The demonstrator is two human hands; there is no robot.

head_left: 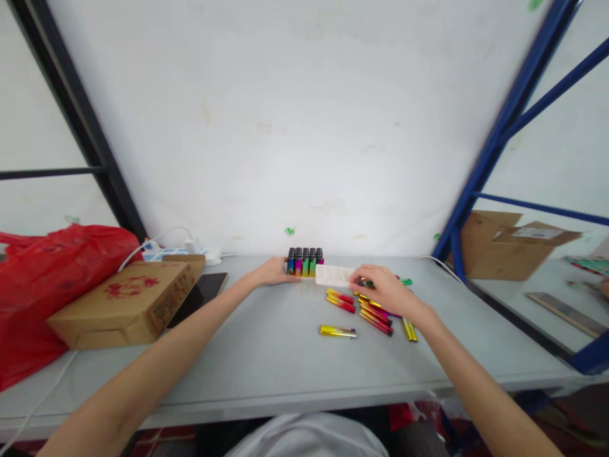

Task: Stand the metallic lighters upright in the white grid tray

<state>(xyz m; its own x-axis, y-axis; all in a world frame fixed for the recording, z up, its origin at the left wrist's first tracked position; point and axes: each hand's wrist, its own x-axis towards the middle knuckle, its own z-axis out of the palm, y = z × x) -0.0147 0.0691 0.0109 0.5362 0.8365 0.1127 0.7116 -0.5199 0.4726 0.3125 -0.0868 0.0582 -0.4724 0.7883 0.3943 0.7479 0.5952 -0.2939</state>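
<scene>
A small tray of upright coloured lighters (305,261) stands at the far middle of the grey table (266,355). My left hand (272,271) rests against the tray's left side, fingers curled round it. My right hand (384,289) is closed in a pinch on a green lighter (365,282) beside a white box lid (333,275). Several loose red, yellow and gold lighters (373,314) lie under and in front of that hand. One gold lighter (337,331) lies apart, nearer to me.
A cardboard box (124,303) and a dark tablet (200,296) lie at the left, with a red plastic bag (42,279) beside them. A power strip with white cables (183,251) sits at the wall. Blue shelf posts (480,190) rise at the right.
</scene>
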